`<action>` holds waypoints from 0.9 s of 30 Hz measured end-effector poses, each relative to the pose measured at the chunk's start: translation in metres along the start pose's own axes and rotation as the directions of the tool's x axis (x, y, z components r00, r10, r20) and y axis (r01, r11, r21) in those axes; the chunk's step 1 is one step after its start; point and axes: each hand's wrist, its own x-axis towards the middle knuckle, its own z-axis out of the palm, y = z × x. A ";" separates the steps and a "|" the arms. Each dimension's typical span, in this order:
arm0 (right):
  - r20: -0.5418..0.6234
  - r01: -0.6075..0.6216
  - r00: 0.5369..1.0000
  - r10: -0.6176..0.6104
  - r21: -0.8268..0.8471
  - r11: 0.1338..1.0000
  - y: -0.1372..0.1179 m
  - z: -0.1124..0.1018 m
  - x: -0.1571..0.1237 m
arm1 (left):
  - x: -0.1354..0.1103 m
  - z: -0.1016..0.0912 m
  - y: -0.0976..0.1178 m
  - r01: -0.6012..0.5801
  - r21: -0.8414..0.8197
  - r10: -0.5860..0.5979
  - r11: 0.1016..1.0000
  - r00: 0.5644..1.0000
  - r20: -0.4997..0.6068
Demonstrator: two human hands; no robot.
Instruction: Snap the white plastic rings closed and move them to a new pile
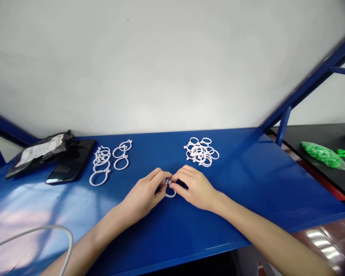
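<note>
At the middle of the blue table, my left hand [146, 193] and my right hand [196, 186] meet over one white plastic ring [170, 195]. Both hands pinch it at its small top end, thumb against fingers. The ring's round loop hangs below the fingertips, and part of it is hidden by them. Beyond my right hand lies a loose pile of white rings [200, 152]. To the left are more white rings, some in an overlapping row [100, 165] and a few in a smaller group [121, 155].
A black plastic package with a white label [40, 152] lies at the far left, beside a black phone-like slab [71, 161]. A white cable [46, 227] crosses the lower left. On a dark surface at right sits a clear bag of green pieces [324, 155]. Blue frame bars [283, 124] rise there.
</note>
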 end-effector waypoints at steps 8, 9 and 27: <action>-0.039 -0.043 0.998 0.045 0.046 0.998 0.000 -0.001 -0.001 | 0.002 -0.001 0.003 0.019 -0.016 -0.022 1.000 0.983 -0.181; -0.051 -0.041 0.998 0.044 0.043 0.998 0.000 -0.002 -0.001 | 0.002 -0.001 0.004 0.027 -0.042 -0.034 0.999 0.983 -0.183; -0.056 0.117 0.992 -0.115 0.037 0.992 0.002 -0.003 -0.006 | 0.003 0.001 0.006 0.201 -0.560 -0.276 0.803 0.960 -0.052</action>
